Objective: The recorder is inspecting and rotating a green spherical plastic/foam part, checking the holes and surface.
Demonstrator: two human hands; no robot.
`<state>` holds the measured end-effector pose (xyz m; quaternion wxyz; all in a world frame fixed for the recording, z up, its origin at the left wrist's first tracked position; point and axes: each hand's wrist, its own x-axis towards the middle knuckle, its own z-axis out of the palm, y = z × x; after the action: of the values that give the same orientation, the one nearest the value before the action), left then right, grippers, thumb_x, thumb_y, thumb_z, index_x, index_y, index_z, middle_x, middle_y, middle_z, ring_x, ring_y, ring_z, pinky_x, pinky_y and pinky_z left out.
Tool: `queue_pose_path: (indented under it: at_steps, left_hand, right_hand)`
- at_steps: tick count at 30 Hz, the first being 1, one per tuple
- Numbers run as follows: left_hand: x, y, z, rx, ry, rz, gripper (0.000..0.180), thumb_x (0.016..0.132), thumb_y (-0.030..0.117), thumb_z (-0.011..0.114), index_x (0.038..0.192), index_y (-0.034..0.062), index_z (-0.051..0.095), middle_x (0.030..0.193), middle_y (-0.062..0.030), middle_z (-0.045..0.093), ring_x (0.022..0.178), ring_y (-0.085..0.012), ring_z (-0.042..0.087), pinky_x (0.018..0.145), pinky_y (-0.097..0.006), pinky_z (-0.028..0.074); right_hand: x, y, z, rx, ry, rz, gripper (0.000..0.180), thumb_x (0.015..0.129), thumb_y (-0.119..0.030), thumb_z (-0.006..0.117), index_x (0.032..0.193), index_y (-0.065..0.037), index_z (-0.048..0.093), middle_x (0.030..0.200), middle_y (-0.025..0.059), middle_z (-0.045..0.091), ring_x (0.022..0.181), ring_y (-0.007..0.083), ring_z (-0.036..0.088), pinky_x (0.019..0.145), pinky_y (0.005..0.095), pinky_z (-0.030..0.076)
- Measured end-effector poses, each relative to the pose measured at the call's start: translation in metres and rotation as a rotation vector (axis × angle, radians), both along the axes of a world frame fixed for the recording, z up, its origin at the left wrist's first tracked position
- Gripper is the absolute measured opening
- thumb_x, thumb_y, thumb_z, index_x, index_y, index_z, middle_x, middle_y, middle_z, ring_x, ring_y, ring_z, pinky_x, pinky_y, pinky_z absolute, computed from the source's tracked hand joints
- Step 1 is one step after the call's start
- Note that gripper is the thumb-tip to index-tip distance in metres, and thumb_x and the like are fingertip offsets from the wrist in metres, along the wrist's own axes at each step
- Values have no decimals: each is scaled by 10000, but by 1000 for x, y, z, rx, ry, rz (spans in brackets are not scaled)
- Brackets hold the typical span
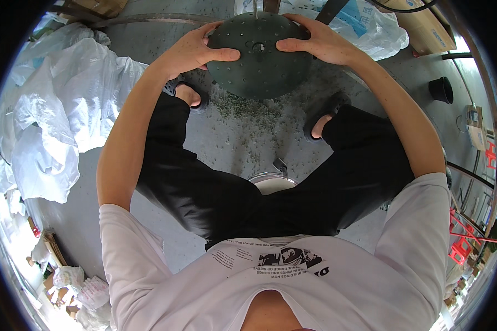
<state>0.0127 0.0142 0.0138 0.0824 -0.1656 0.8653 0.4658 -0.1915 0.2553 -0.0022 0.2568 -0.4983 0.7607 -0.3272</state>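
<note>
Both of my hands hold a dark green, round, domed piece at the top of the view, one at each side. Small pale dots or holes are spread over its surface, and a larger round opening sits near its middle. My left hand is closed on the left edge, thumb lying on the top face and fingers mostly hidden beneath. On the opposite edge, my right hand grips with its thumb pointing toward the central opening. A thin upright rod meets the far part of the piece.
Greenish shavings litter the grey floor between my feet. Clear plastic sheeting is heaped at left, and plastic bags lie at far right. A black bucket, a cardboard box and red stools stand to the right.
</note>
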Motion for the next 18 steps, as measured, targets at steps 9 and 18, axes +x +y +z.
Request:
queue_pose_path:
  at_steps: [9, 18]
  left_hand:
    - [1, -3, -5, 16, -11, 13, 1084, 701, 594, 838, 1558, 88, 408, 1287, -163, 648, 1132, -262, 640, 825, -350, 548]
    - [1, 1, -4, 89, 7, 29, 1100, 674, 595, 864, 1537, 71, 429, 1228, -153, 671, 1080, -248, 654, 777, -335, 553]
  right_hand:
    - [0, -1, 2, -7, 31, 0, 1037, 764, -689, 754, 1493, -11, 465, 1320, 225, 620, 1215, 345, 612, 985, 411, 505]
    - [2, 2, 8, 26, -12, -16, 1027, 768, -677, 756, 1478, 12, 478, 1312, 235, 622, 1200, 351, 620, 1004, 407, 489]
